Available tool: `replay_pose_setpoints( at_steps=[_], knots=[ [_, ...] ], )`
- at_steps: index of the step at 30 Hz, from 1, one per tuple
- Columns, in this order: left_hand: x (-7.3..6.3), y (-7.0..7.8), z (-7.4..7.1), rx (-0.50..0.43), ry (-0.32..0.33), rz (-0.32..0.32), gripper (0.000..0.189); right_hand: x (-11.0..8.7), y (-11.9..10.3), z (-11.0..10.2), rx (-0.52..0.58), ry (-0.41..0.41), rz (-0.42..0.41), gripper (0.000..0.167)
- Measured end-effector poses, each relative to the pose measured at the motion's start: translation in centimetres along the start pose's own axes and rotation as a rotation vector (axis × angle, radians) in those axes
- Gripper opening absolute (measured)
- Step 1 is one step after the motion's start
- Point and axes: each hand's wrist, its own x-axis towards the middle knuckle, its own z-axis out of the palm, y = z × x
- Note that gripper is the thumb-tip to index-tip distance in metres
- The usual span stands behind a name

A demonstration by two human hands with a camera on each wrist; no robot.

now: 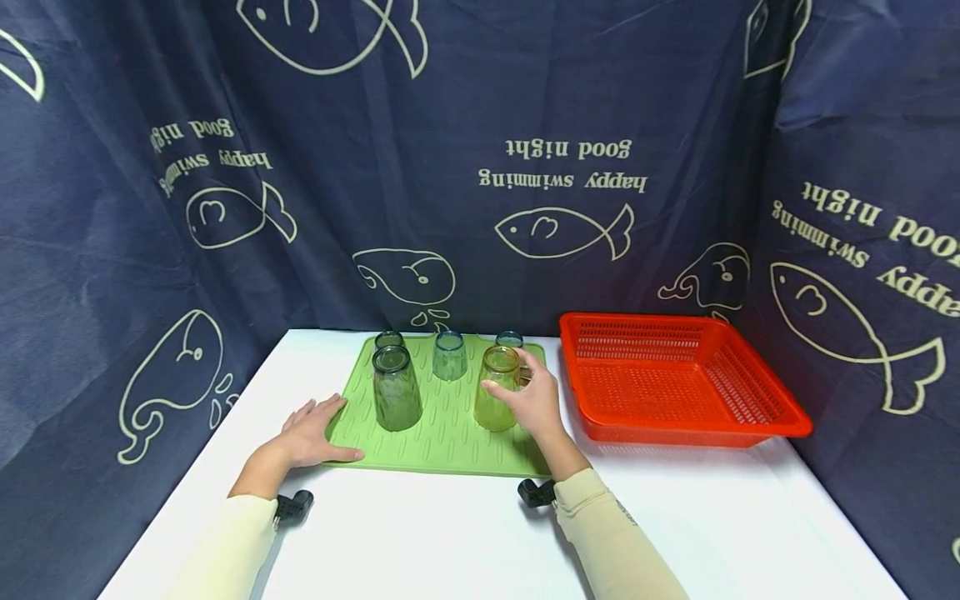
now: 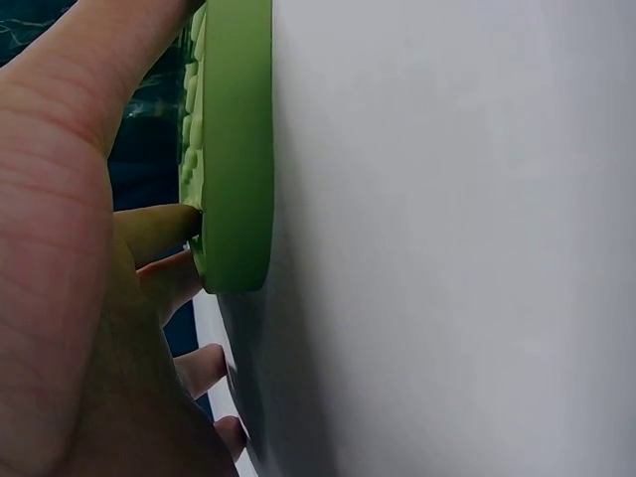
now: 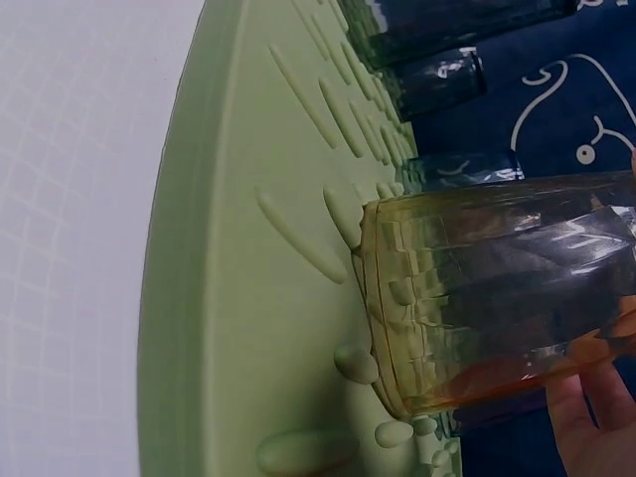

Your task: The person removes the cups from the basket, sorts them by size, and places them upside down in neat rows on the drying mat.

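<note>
My right hand holds a yellow glass around its upper part, thumb on the near left side and fingers on the far side. The glass stands upright on a green ribbed mat, its narrower end up. In the right wrist view the yellow glass has its lower edge at the mat. My left hand rests at the mat's left front corner with spread fingers, and the left wrist view shows fingers touching the mat's edge. Left of the yellow glass stands a grey-green glass.
Behind these, a blue glass, a dark glass and another blue-rimmed glass stand on the mat's far part. A red plastic basket sits right of the mat on the white table. Dark blue curtains hang around the table.
</note>
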Motion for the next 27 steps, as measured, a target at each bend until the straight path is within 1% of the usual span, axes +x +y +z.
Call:
replay_pose_setpoints(
  at_steps=[7, 14, 16, 22, 27],
  knots=[
    [0.04, 0.13, -0.12, 0.0, -0.004, -0.006, 0.119, 0.01, -0.18, -0.2, 0.002, 0.0, 0.001, 0.075],
    [-0.17, 0.2, -0.1, 0.009, 0.003, 0.003, 0.117, -0.14, -0.3, -0.32, 0.004, -0.02, 0.028, 0.075],
    [-0.26, 0.25, -0.11, 0.011, 0.002, 0.003, 0.117, -0.22, -0.38, -0.35, 0.007, -0.02, 0.018, 0.075],
    [-0.41, 0.36, -0.16, 0.005, 0.012, 0.003, 0.116, -0.32, -0.53, -0.3, 0.041, -0.024, -0.017, 0.077],
    [-0.29, 0.28, -0.11, 0.01, 0.014, 0.01, 0.115, -0.42, -0.55, -0.5, 0.088, -0.036, 0.002, 0.077]
  ],
)
